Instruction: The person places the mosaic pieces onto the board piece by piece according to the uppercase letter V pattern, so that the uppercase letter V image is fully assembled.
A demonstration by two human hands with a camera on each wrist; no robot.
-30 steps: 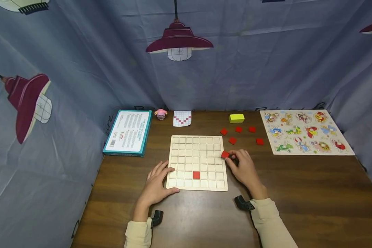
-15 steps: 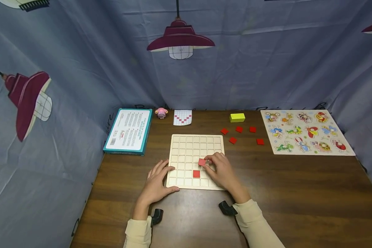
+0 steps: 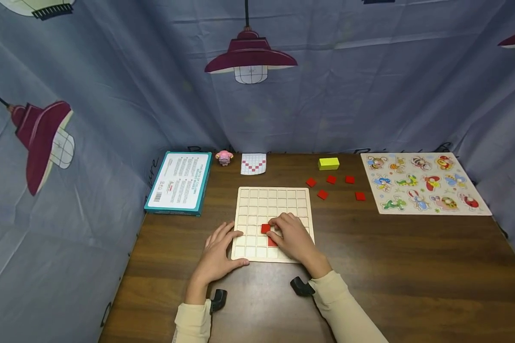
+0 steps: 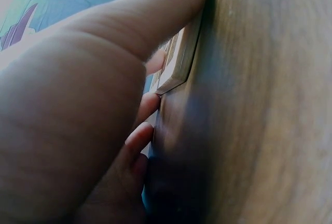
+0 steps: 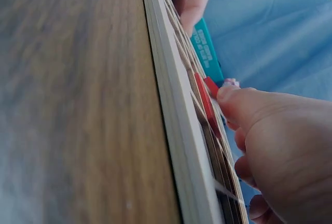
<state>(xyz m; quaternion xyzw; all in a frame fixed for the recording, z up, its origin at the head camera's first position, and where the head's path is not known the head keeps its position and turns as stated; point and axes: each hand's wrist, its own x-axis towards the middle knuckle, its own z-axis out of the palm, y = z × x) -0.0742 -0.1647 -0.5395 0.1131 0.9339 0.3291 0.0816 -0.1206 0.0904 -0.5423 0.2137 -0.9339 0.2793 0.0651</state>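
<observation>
Pinches a red tile (image 3: 265, 228) between thumb and fingertips of the right hand (image 3: 293, 238), over the pale gridded board (image 3: 279, 193), just beyond and slightly left of a second red tile (image 3: 272, 242) on the same grid (cannot tell contact with the board from a slight hover). Rests the left hand (image 3: 216, 250) at the board's near left corner, with loosely extended fingers along the left edge and the thumb spread well apart from them. Has loose red tiles (image 3: 331, 179), five in all, on the wooden table (image 3: 412, 276) beyond the board's right side, near a yellow block (image 3: 328, 164) and an insect picture panel (image 3: 420, 183). Has a red-patterned card (image 3: 253, 164), pink figurine (image 3: 224, 157) and teal box (image 3: 178, 183) farther left.
</observation>
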